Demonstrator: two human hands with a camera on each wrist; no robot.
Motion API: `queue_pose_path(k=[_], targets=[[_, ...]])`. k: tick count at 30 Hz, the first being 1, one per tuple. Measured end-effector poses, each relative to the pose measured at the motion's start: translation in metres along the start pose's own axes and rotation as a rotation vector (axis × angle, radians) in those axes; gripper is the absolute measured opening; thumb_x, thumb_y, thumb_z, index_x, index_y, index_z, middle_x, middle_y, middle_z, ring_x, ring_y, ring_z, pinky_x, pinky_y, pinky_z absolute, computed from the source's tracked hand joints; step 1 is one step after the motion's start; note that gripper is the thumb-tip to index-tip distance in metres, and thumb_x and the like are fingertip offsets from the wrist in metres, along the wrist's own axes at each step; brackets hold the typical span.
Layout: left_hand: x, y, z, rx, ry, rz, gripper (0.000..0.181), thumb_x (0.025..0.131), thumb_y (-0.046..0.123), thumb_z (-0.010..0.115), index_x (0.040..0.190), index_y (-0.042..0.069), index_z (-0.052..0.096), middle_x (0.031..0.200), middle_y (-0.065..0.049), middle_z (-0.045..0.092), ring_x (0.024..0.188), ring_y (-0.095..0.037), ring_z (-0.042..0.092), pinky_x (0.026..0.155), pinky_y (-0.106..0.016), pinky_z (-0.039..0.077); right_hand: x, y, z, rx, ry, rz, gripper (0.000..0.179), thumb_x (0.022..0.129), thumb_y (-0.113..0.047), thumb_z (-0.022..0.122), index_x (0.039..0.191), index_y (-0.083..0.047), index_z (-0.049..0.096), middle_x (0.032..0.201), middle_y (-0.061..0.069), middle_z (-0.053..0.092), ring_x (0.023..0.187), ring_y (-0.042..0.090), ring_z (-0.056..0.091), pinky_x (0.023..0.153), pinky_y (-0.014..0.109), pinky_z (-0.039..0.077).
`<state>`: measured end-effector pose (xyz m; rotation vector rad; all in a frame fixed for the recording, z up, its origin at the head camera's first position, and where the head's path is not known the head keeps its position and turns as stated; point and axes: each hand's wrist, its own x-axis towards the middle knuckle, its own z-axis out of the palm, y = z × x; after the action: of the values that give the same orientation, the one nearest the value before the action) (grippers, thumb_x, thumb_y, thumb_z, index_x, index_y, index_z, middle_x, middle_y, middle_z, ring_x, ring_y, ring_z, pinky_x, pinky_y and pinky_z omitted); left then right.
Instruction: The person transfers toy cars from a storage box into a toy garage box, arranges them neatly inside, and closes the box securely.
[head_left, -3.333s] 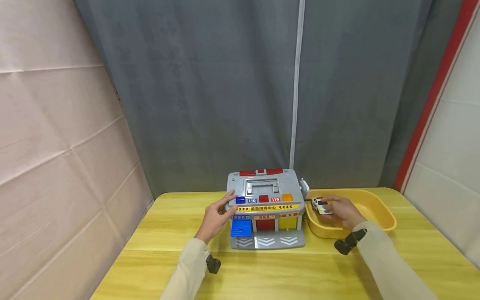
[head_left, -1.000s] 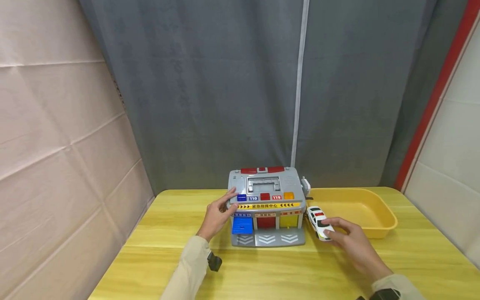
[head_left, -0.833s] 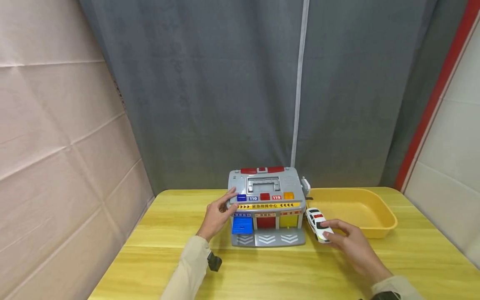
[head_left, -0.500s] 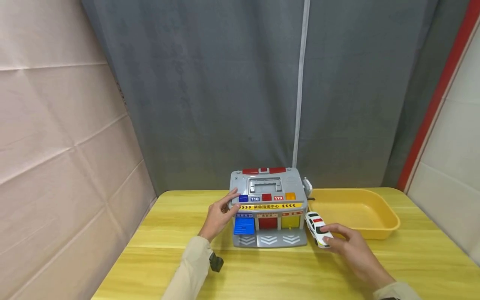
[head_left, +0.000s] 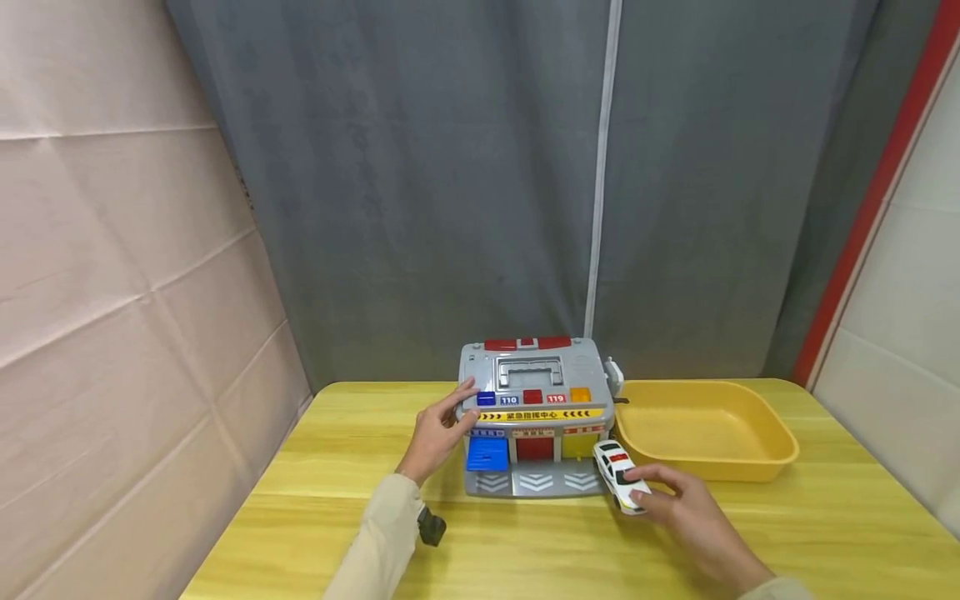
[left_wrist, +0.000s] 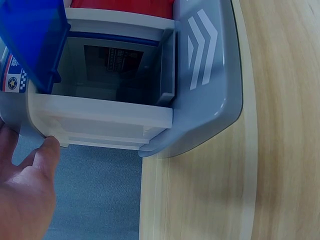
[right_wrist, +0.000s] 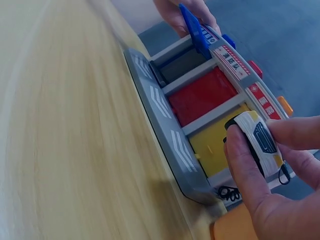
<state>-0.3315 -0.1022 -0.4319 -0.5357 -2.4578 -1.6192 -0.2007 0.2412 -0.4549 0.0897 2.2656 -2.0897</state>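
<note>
A grey toy garage (head_left: 558,358) stands on the table with its blue door (head_left: 487,455) swung up, baring a hollow bay in the left wrist view. Its red door (head_left: 535,448) and yellow door (right_wrist: 210,145) are down. My left hand (head_left: 433,437) rests against the garage's left upper edge, thumb and fingers spread on the side and roof. Between thumb and fingers, my right hand (head_left: 693,521) pinches a white toy police car (head_left: 619,477) with a red roof light. The car overlaps the right front corner of the garage's ramp in the head view.
A yellow plastic bin (head_left: 705,425) sits right of the garage on the wooden table (head_left: 315,500). A thin black cord (right_wrist: 230,193) lies by the garage's right side. Behind the table hangs a grey curtain (head_left: 450,208).
My right hand has lifted the toy police car out of the yellow bin and brought it left and nearer, to the ramp's right corner. My left hand has stayed on the garage.
</note>
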Motion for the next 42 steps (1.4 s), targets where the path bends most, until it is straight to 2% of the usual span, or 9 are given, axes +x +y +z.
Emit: queue_pose_path(k=[13, 20, 28, 34, 42], targets=[[0.000, 0.001, 0.000, 0.000, -0.003, 0.002, 0.042, 0.097, 0.039, 0.066, 0.136, 0.025, 0.063, 0.157, 0.010, 0.047, 0.150, -0.024, 0.039, 0.122, -0.045, 0.038, 0.004, -0.001, 0.017, 0.033, -0.104, -0.039, 0.040, 0.091, -0.003, 0.064, 0.126, 0.014, 0.055, 0.141, 0.037, 0.043, 0.097, 0.021, 0.067, 0.084, 0.031, 0.065], [0.000, 0.002, 0.000, -0.020, -0.004, 0.000, 0.042, 0.097, 0.037, 0.066, 0.137, 0.024, 0.063, 0.156, 0.010, 0.047, 0.150, -0.023, 0.039, 0.122, -0.043, 0.038, 0.006, 0.001, 0.025, 0.048, -0.118, -0.024, 0.040, 0.090, -0.003, 0.065, 0.125, 0.012, 0.057, 0.141, 0.037, 0.043, 0.099, 0.024, 0.066, 0.086, 0.033, 0.064], [0.001, 0.001, 0.001, -0.016, -0.004, -0.005, 0.041, 0.097, 0.038, 0.066, 0.136, 0.026, 0.064, 0.156, 0.012, 0.046, 0.151, -0.023, 0.037, 0.123, -0.045, 0.037, 0.009, 0.001, 0.030, 0.053, -0.144, -0.018, 0.040, 0.090, -0.004, 0.067, 0.124, 0.013, 0.056, 0.135, 0.036, 0.052, 0.097, 0.022, 0.068, 0.086, 0.032, 0.064], [0.001, 0.000, 0.001, -0.002, -0.006, -0.013, 0.041, 0.097, 0.039, 0.066, 0.136, 0.027, 0.063, 0.156, 0.013, 0.046, 0.151, -0.023, 0.038, 0.123, -0.046, 0.038, 0.011, 0.002, 0.036, 0.065, -0.192, -0.044, 0.041, 0.090, -0.001, 0.066, 0.125, 0.017, 0.053, 0.134, 0.038, 0.050, 0.097, 0.020, 0.067, 0.085, 0.034, 0.065], [0.001, -0.001, 0.001, -0.008, -0.004, -0.011, 0.041, 0.097, 0.040, 0.066, 0.135, 0.027, 0.064, 0.156, 0.013, 0.047, 0.150, -0.023, 0.038, 0.122, -0.046, 0.038, 0.014, -0.003, 0.049, 0.097, -0.190, -0.038, 0.039, 0.089, -0.001, 0.067, 0.123, 0.016, 0.055, 0.140, 0.038, 0.044, 0.100, 0.020, 0.066, 0.086, 0.033, 0.065]])
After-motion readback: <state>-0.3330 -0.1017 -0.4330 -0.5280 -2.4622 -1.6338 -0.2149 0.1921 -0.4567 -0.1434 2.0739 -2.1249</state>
